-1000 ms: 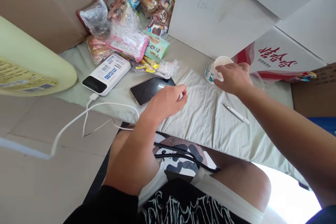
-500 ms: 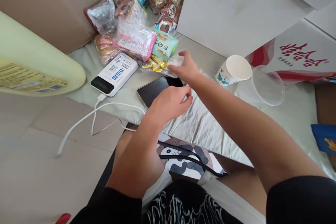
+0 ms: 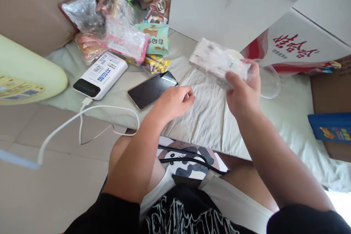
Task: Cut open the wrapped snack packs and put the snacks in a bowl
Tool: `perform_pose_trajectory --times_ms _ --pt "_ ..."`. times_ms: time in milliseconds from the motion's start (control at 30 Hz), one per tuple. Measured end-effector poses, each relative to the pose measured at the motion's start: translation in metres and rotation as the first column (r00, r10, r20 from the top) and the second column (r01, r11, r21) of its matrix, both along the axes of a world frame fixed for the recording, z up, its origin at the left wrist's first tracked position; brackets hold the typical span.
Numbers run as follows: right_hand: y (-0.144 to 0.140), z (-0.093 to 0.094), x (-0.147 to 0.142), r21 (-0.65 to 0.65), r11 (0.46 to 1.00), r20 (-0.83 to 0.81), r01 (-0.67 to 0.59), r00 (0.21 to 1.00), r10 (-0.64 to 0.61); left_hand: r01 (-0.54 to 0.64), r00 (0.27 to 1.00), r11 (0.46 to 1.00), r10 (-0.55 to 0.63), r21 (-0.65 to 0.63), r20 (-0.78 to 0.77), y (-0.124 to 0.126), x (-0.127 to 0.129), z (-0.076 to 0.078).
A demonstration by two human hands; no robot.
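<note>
Head view: right hand [image 3: 242, 97] is closed around a small clear plastic packet [image 3: 216, 64], whitish contents, gripped at its right end with thumb on the near side and fingers wrapped behind. Packet is lifted off the cloth, tilted, long axis running up-left, over the middle of the pale wrinkled sheet [image 3: 208, 117]. Gripping it by one end leaves most of the wrapper exposed to the camera, probably so it can be looked at or opened. It partly hides a paper cup behind it; only the cup rim shows. Clear plastic lid [image 3: 270, 82] lies just right of the hand on the sheet. Left hand [image 3: 171, 102] rests on the sheet, fingers loosely curled, thumb and fingertips near each other; cannot tell if anything is pinched, nothing visible in it. It sits just beside the dark phone [image 3: 150, 89], not touching as far as I can see. Further left, a white power bank [image 3: 100, 75] with a white cable [image 3: 82, 124] trailing off the edge. Snack packets [image 3: 128, 33] piled at the back. Red-lettered white carton [image 3: 296, 47] at right, blue box [image 3: 330, 128] near the right edge.
</note>
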State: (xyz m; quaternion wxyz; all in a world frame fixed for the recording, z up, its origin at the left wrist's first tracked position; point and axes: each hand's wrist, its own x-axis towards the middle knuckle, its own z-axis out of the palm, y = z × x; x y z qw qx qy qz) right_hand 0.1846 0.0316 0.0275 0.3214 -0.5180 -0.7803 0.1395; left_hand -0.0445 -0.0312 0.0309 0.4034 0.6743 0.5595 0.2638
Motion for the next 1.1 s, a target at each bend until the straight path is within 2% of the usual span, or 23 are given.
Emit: perform_pose_trajectory --times_ms 33,100,167,200,267,333,400,467,567,633,700,800,933,1100 --pt "-0.019 -0.006 0.013 -0.037 0.999 -0.209 0.037 0.977 -0.044 0.007 0.997 1.000 -0.005 -0.024 0.071 0.002 0.007 -0.003" --pt "-0.053 -0.021 0.029 -0.154 0.985 -0.514 0.077 0.845 -0.146 0.057 0.957 0.995 -0.033 -0.078 0.287 0.007 0.025 -0.011" --pt "-0.077 -0.036 0.035 -0.273 0.959 -0.644 0.071 0.728 -0.237 0.132 0.853 0.984 -0.052 -0.118 0.519 0.012 0.046 -0.019" --pt "-0.086 -0.041 0.036 -0.318 0.947 -0.665 0.043 0.702 -0.255 0.147 0.799 0.980 -0.036 -0.137 0.600 0.014 0.056 -0.023" --pt "-0.096 -0.048 0.040 -0.369 0.927 -0.677 -0.073 0.704 -0.214 0.114 0.743 0.976 0.041 -0.186 0.668 0.017 0.072 -0.031" --pt "-0.100 -0.050 0.048 -0.365 0.902 -0.687 -0.231 0.721 -0.093 0.038 0.738 0.969 0.137 -0.243 0.661 0.020 0.083 -0.038" --pt "-0.100 -0.052 0.061 -0.315 0.898 -0.677 -0.307 0.736 0.015 -0.006 0.736 0.957 0.201 -0.291 0.646 0.024 0.088 -0.043" --pt "-0.099 -0.056 0.074 -0.237 0.936 -0.570 -0.261 0.817 0.084 -0.019 0.735 0.945 0.235 -0.327 0.637 0.028 0.091 -0.046" --pt "-0.098 -0.063 0.087 -0.070 0.980 -0.295 -0.188 0.942 0.160 -0.010 0.755 0.934 0.241 -0.358 0.610 0.032 0.095 -0.048" --pt "-0.098 -0.064 0.088 0.016 0.980 -0.201 -0.201 0.959 0.200 0.006 0.769 0.934 0.224 -0.356 0.599 0.033 0.098 -0.048" --pt "-0.098 -0.063 0.087 0.058 0.981 -0.191 -0.187 0.962 0.194 0.017 0.786 0.941 0.196 -0.338 0.586 0.033 0.101 -0.051" --pt "-0.097 -0.057 0.084 0.029 0.988 -0.211 -0.148 0.966 0.151 0.010 0.815 0.957 0.160 -0.291 0.557 0.032 0.102 -0.056" --pt "-0.097 -0.053 0.080 -0.071 0.975 -0.299 -0.209 0.937 0.179 -0.007 0.830 0.976 0.128 -0.220 0.543 0.027 0.102 -0.060" --pt "-0.095 -0.056 0.072 -0.139 0.978 -0.369 -0.153 0.925 0.092 0.072 0.845 0.986 0.021 -0.153 0.534 0.019 0.106 -0.057"
